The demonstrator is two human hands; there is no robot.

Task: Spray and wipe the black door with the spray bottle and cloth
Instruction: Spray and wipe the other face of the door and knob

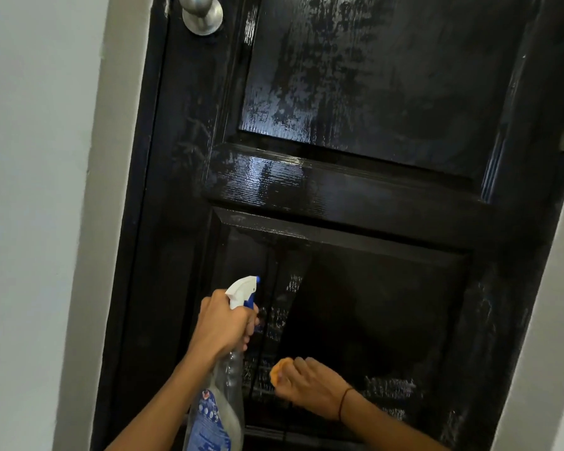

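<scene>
Lower centre of the frame: left hand (223, 323) grips the light, stiff spray bottle (223, 385) by its neck; right hand (306, 382) bunches the soft cloth (279, 369) against the black door (355, 190), probably slick where wet

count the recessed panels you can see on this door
2. The upper panel sits right of the knob; the lower panel is below the crossrail, by both hands. More may lie outside the view.
</scene>
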